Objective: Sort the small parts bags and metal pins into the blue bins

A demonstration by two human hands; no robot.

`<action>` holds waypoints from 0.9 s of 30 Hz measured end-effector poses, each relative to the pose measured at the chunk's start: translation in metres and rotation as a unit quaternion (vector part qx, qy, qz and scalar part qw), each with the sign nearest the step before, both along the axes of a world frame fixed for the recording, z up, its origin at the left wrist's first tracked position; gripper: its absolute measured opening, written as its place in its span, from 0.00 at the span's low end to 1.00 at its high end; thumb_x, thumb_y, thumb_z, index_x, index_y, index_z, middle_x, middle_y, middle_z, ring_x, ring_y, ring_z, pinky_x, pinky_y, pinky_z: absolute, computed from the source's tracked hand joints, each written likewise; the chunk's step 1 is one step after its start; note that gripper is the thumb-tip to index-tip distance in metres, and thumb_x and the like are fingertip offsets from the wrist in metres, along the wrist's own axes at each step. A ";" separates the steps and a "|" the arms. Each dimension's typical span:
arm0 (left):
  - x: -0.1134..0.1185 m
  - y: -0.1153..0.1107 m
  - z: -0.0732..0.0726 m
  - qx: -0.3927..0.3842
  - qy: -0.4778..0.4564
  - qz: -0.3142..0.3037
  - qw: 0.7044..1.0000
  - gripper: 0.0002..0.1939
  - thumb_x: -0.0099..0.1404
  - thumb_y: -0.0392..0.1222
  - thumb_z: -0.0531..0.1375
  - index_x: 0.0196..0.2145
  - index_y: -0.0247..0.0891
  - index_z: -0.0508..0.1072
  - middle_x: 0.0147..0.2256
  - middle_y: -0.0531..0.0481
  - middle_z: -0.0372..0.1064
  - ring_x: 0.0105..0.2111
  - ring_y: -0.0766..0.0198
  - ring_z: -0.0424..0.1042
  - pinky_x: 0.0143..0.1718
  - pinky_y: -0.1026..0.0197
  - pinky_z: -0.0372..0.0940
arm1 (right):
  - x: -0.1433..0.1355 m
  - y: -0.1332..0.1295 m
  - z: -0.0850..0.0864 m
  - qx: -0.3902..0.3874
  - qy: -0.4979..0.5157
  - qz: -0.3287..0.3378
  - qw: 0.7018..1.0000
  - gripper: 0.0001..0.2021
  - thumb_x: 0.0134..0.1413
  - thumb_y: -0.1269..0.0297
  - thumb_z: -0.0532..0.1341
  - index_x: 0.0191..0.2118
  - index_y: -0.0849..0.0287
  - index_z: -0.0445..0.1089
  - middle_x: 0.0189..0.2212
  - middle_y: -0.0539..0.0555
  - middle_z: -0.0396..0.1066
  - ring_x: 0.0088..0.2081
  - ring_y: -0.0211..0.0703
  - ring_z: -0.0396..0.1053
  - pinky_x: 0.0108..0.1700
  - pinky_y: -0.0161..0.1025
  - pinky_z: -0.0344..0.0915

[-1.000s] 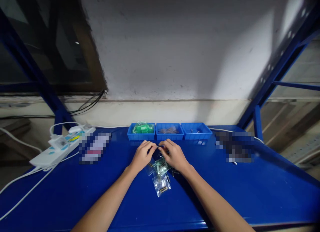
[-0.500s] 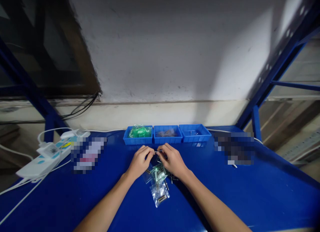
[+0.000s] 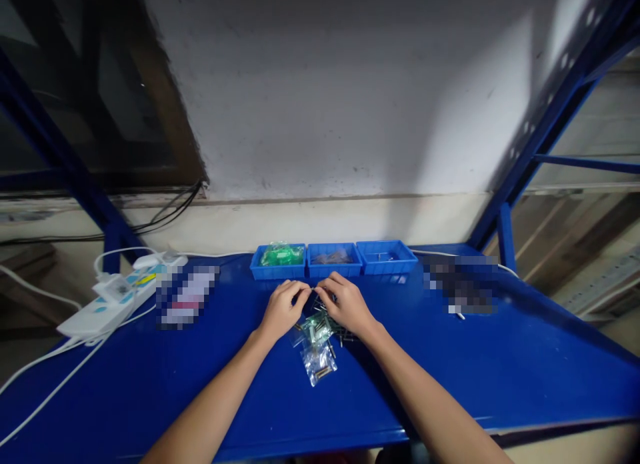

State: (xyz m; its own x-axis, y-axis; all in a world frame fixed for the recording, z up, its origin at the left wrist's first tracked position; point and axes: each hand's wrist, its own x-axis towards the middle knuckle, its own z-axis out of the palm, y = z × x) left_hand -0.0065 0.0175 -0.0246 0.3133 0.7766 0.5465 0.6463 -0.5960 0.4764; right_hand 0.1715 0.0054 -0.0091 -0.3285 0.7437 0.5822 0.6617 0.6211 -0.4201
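Note:
My left hand and my right hand meet over the middle of the blue table, thumbs and fingertips pinched together. Between the fingertips is something small and thin that I cannot make out. Just below the hands lie a greenish clear bag and a clear bag with brass-coloured pins inside. Several loose dark metal pins are scattered beside my right hand, partly hidden by it.
Behind the hands stand a blue bin with green packets, a bin with brownish parts and a bin with a few small pieces. A white power strip with cables is at left; blurred items lie at both sides.
The view has shifted, so the bins and bags appear higher and the table's front edge shows. Both hands are still pinched together; the thin metal piece between them shows less.

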 end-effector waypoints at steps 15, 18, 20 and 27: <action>0.013 0.000 -0.007 -0.076 0.121 0.100 0.985 0.04 0.59 0.39 0.59 0.31 0.46 0.74 0.36 0.51 0.71 0.41 0.54 0.66 0.45 0.48 0.53 | 0.067 0.050 -0.016 0.014 0.039 -0.332 0.942 0.10 0.57 0.64 0.54 0.41 0.60 0.69 0.31 0.54 0.69 0.30 0.42 0.65 0.31 0.35 0.55; 0.009 0.001 -0.009 -0.072 0.096 0.069 0.990 0.05 0.61 0.35 0.57 0.32 0.43 0.71 0.34 0.52 0.72 0.40 0.57 0.67 0.44 0.51 0.55 | 0.046 0.037 -0.016 0.003 0.030 -0.235 0.971 0.09 0.58 0.64 0.54 0.39 0.60 0.69 0.29 0.53 0.68 0.28 0.40 0.65 0.32 0.35 0.57; 0.007 0.002 -0.010 -0.074 0.066 0.048 0.994 0.05 0.62 0.34 0.55 0.34 0.42 0.69 0.33 0.52 0.71 0.39 0.58 0.67 0.43 0.53 0.57 | 0.029 0.027 -0.015 -0.009 0.013 -0.137 0.990 0.08 0.58 0.64 0.53 0.39 0.58 0.68 0.28 0.51 0.67 0.28 0.38 0.64 0.32 0.34 0.58; 0.005 0.001 -0.006 -0.064 -0.080 0.005 0.995 0.08 0.64 0.38 0.52 0.42 0.40 0.64 0.30 0.52 0.69 0.36 0.61 0.70 0.42 0.58 0.62 | -0.002 0.012 -0.012 -0.042 -0.043 0.029 0.998 0.04 0.56 0.67 0.56 0.36 0.56 0.68 0.31 0.51 0.65 0.31 0.37 0.64 0.33 0.32 0.58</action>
